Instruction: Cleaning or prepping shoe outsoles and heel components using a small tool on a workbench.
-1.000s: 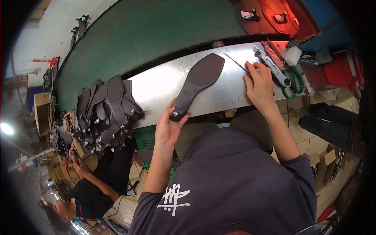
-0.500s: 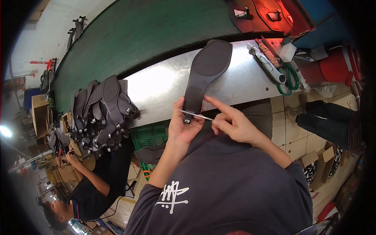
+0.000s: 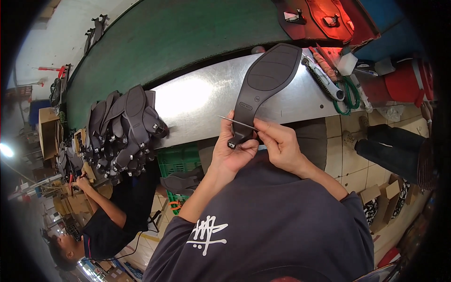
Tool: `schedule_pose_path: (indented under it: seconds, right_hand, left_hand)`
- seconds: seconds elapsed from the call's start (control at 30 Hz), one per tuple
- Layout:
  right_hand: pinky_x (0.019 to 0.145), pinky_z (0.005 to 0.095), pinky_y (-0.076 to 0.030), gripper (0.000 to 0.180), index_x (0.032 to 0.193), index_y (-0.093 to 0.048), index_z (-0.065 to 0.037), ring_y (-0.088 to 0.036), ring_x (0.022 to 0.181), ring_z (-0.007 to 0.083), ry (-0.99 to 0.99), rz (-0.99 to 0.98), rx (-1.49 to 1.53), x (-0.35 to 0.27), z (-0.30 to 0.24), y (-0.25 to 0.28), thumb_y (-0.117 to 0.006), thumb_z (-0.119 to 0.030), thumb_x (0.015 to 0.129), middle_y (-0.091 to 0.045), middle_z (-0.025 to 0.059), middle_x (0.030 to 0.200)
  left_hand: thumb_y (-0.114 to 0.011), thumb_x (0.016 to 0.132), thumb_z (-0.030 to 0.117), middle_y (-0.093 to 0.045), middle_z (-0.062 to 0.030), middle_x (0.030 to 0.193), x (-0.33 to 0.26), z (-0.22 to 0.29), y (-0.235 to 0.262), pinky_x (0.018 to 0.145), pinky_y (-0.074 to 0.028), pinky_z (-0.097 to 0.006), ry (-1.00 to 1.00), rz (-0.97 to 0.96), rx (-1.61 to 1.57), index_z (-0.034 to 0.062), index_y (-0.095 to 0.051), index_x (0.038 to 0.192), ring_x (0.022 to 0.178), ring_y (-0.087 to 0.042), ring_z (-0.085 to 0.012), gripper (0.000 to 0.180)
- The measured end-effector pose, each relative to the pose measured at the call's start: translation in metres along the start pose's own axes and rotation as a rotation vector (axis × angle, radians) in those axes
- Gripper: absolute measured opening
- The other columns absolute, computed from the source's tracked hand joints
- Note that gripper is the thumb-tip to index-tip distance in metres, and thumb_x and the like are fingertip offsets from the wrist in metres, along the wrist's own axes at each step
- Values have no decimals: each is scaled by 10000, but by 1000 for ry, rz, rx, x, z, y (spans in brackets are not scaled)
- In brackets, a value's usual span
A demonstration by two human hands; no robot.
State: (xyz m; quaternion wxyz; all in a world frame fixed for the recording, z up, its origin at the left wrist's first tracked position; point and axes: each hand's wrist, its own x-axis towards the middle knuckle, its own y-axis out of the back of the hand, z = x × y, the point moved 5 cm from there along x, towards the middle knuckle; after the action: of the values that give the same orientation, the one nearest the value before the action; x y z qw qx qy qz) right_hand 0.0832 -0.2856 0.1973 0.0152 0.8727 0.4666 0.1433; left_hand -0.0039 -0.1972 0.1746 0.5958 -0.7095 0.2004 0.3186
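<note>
Head view: left hand [image 3: 232, 152] closing around heel end of dark shoe sole [image 3: 263, 89], toe lying far on metal bench [image 3: 197, 101]. Right hand [image 3: 282, 145] pinching thin metal tool [image 3: 237, 123] against sole's waist. Sole probably light, stiff-flexible rubber; gripping at narrow heel seems safest. Sole pile [image 3: 122, 127] sitting left.

1. I count 1 sole [image 3: 263, 89] in hand, w/ 1 thin rod [image 3: 237, 122] across its heel end.
2. 2 hands on it: left hand [image 3: 232, 152], right hand [image 3: 279, 145].
3. 1 pile of soles [image 3: 124, 127] on the bench; too overlapped to count exactly.
4. 1 grey tool [image 3: 324, 77], 1 green cord [image 3: 350, 96].
5. 1 co-worker [image 3: 101, 221] at lower left.
6. 1 red canister [image 3: 404, 82].
</note>
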Motion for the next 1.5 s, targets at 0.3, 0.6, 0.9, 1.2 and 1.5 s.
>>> schedule_pose_path:
  seconds: [0.3,0.6,0.9,1.2,1.5]
  right_hand:
    - [497,179,-338,573,1487,-218,-50,-403,557,34,-706,-267,698,-11,7,-5,-471,-107,975,-549,20,718]
    - [491,184,-310,557,1492,-222,-134,-340,532,47,-818,-320,851,-15,3,-28,-459,-132,987,-471,19,675]
    - [466,205,-310,291,1216,-554,-17,-372,512,59,-769,-202,928,-8,9,-11,-452,-184,1000,-480,0,685]
    - [576,302,-487,167,985,-641,-1,-621,631,230,80,-93,-338,5,-26,-9,-586,34,831,-646,119,798]
    - [578,352,-492,99,923,-622,-43,-628,669,274,164,-207,-301,-5,-39,-20,-631,-38,825,-621,94,763]
  left_hand:
    - [-405,986,501,-625,-40,813,-6,30,-4,512,-389,-237,-560,91,381,53,-589,913,646,-547,-113,489]
    - [-250,962,632,-635,-93,675,-12,47,-6,562,-438,-221,-982,156,759,7,-603,702,599,-564,-120,763]
    - [-156,906,732,-579,-53,609,-12,49,-1,524,-392,-221,-870,123,628,41,-545,654,547,-512,-124,832]
    - [-231,849,798,-576,-45,652,-8,46,1,452,-341,-235,-687,88,447,54,-552,715,520,-500,-141,821]
    - [-379,834,773,-587,-51,722,3,54,13,468,-366,-242,-537,130,364,81,-553,833,573,-527,-181,713]
